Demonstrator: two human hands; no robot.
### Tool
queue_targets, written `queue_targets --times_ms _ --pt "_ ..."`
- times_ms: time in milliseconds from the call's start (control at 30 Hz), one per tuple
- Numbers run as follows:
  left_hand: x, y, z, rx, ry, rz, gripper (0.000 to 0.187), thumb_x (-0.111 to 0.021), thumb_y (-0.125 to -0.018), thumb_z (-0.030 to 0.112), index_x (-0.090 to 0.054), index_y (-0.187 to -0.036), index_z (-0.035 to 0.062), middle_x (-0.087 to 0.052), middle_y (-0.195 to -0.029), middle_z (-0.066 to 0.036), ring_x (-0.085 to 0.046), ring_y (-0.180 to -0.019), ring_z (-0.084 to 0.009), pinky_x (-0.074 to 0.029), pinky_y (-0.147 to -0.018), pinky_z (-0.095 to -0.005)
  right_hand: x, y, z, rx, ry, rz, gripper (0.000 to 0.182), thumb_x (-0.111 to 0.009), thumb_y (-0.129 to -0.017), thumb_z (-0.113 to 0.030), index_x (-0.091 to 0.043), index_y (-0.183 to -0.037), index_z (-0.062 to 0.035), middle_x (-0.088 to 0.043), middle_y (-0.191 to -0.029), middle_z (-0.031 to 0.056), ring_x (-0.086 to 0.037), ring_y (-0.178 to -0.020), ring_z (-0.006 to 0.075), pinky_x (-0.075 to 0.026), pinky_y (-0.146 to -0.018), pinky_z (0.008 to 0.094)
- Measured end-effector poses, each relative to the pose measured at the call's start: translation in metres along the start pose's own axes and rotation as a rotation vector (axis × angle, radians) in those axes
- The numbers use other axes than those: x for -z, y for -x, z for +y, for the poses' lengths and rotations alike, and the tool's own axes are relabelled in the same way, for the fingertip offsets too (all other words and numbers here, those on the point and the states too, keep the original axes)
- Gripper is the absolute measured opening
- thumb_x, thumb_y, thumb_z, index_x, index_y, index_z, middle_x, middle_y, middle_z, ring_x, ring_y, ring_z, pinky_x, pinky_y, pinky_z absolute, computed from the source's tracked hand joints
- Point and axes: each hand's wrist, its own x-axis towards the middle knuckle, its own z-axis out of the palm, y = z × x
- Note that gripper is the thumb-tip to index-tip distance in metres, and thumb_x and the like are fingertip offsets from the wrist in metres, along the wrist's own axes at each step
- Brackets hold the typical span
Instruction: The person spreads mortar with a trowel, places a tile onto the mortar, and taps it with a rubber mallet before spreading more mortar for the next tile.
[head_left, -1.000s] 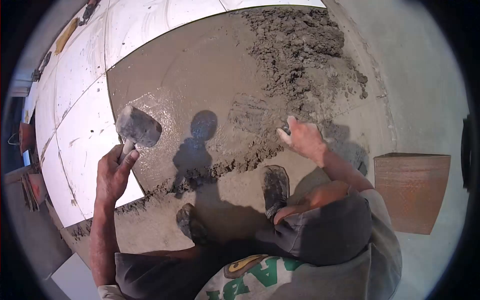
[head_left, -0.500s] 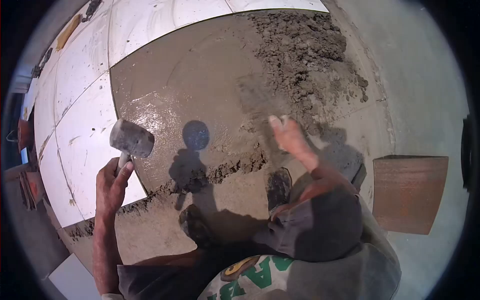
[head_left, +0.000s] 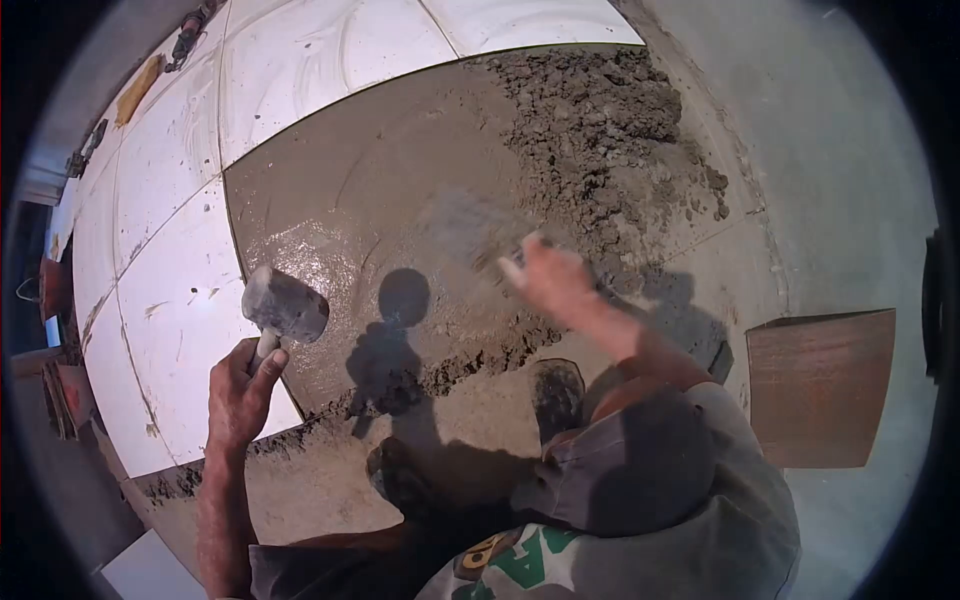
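Observation:
My left hand (head_left: 242,392) is wrapped round the handle of a rubber mallet (head_left: 286,304), its dark head raised over the tile corner and the wet mortar. My right hand (head_left: 553,280) grips a trowel (head_left: 470,232), whose blade is smeared by motion and lies over the mortar surface. Grey mortar (head_left: 350,150) spreads smooth and shiny in the middle, with a lumpy, rough heap (head_left: 590,120) at the upper right. White floor tiles (head_left: 165,330) border it on the left and at the top.
A brown box-like block (head_left: 822,388) stands on the floor at the right. My shoes (head_left: 557,395) are on the bare floor just below the mortar's crumbly edge. A yellowish piece (head_left: 139,90) lies on the tiles at upper left. A reddish bucket (head_left: 56,287) is at far left.
The trowel and my right hand have swept left across the mortar. The mallet in my left hand has shifted slightly right and down, and the view has tilted a little.

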Motion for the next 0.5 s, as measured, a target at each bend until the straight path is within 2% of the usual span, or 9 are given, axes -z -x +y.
queue_targets --times_ms 33,100,133,200,300,400,500 --pt "-0.001 0.0 -0.003 0.002 -0.005 0.012 0.05 -0.063 -0.086 0.044 -0.061 -0.092 -0.005 -0.054 -0.065 -0.009 -0.048 -0.063 -0.016 -0.041 -0.059 -0.0339 0.015 -0.007 0.018 -0.103 -0.014 0.0 0.054 -0.05 -0.094 -0.046 -0.05 -0.11 0.0057 -0.065 -0.069 0.0155 -0.067 -0.063 0.0299 -0.055 -0.058 0.0421" --pt "-0.003 -0.002 -0.011 -0.019 -0.013 0.023 0.051 -0.062 -0.086 0.046 -0.062 -0.091 -0.005 -0.054 -0.064 -0.01 -0.048 -0.062 -0.0163 -0.041 -0.059 -0.0348 0.007 -0.02 0.066 -0.174 0.025 0.201 0.052 -0.051 -0.094 -0.047 -0.052 -0.107 0.0036 -0.064 -0.07 0.0173 -0.067 -0.067 0.0341 -0.054 -0.061 0.0436" --pt "-0.004 -0.002 -0.008 0.007 -0.01 0.027 0.052 -0.062 -0.086 0.047 -0.061 -0.09 -0.0049 -0.053 -0.064 -0.01 -0.047 -0.062 -0.0163 -0.041 -0.059 -0.0351 0.012 -0.014 0.081 -0.182 0.026 0.211 0.052 -0.051 -0.094 -0.047 -0.052 -0.107 0.0036 -0.064 -0.07 0.0173 -0.067 -0.067 0.0341 -0.054 -0.061 0.0436" --pt "-0.004 -0.004 -0.007 -0.022 -0.001 0.017 0.052 -0.062 -0.086 0.048 -0.06 -0.086 -0.0044 -0.052 -0.063 -0.01 -0.046 -0.062 -0.0162 -0.04 -0.058 -0.0351 0.016 0.004 0.106 -0.202 -0.049 0.409 0.049 -0.053 -0.093 -0.046 -0.055 -0.099 0.0018 -0.063 -0.071 0.0209 -0.065 -0.069 0.0406 -0.052 -0.061 0.0463" --pt "-0.004 -0.011 -0.002 0.015 -0.045 -0.031 0.051 -0.062 -0.086 0.047 -0.058 -0.084 -0.0038 -0.052 -0.064 -0.01 -0.045 -0.062 -0.0161 -0.04 -0.058 -0.0348 0.01 0.028 0.148 -0.327 -0.136 0.48 0.046 -0.053 -0.093 -0.045 -0.056 -0.093 0.0006 -0.062 -0.076 0.0261 -0.063 -0.076 0.0443 -0.051 -0.067 0.049" --pt "-0.013 -0.02 -0.006 -0.029 -0.003 -0.012 0.05 -0.062 -0.086 0.047 -0.058 -0.083 -0.0035 -0.052 -0.065 -0.01 -0.045 -0.062 -0.0162 -0.04 -0.058 -0.0347 0.024 0.038 0.161 -0.445 -0.169 0.353 0.045 -0.054 -0.092 -0.045 -0.056 -0.088 0.0001 -0.062 -0.078 0.0278 -0.063 -0.079 0.0443 -0.05 -0.07 0.0498" --pt "-0.019 -0.026 0.008 -0.022 0.0 -0.034 0.049 -0.062 -0.086 0.046 -0.058 -0.084 -0.0029 -0.053 -0.066 -0.01 -0.046 -0.063 -0.0166 -0.041 -0.06 -0.0347 0.034 0.029 0.15 -0.418 -0.184 0.304 0.045 -0.055 -0.092 -0.045 -0.055 -0.09 0.0 -0.063 -0.081 0.028 -0.064 -0.082 0.0431 -0.05 -0.072 0.0502"
